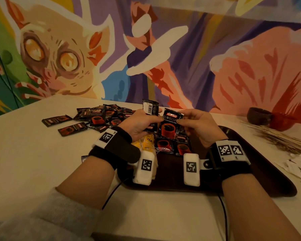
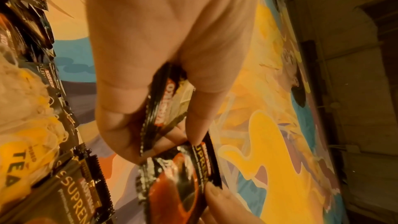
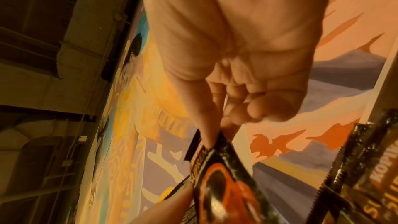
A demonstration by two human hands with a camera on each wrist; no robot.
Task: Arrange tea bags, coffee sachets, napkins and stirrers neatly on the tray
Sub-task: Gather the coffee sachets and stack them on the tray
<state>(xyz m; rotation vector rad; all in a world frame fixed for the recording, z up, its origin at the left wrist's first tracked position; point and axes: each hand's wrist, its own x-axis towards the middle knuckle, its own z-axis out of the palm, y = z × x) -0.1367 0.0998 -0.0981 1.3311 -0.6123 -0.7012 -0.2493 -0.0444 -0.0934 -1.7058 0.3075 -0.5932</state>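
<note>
Above the dark tray point(image 1: 261, 174) my left hand point(image 1: 142, 124) grips a small stack of black coffee sachets point(image 1: 150, 107), one showing its barcode side. My right hand point(image 1: 196, 126) pinches the top edge of another black and red coffee sachet point(image 1: 169, 126), whose left edge my left thumb also touches. The left wrist view shows the gripped sachets point(image 2: 165, 105) and the shared sachet point(image 2: 181, 173); the right wrist view shows the pinched sachet point(image 3: 217, 176). Two coffee sachets point(image 1: 172, 145) lie on the tray beside yellow tea bags point(image 1: 146, 142).
A loose pile of coffee sachets point(image 1: 101, 117) lies on the white table point(image 1: 33, 162), left of the tray. Wooden stirrers point(image 1: 281, 138) and white napkins or sachets point(image 1: 297, 167) lie to the right. Two dark bowls point(image 1: 259, 116) stand by the painted wall.
</note>
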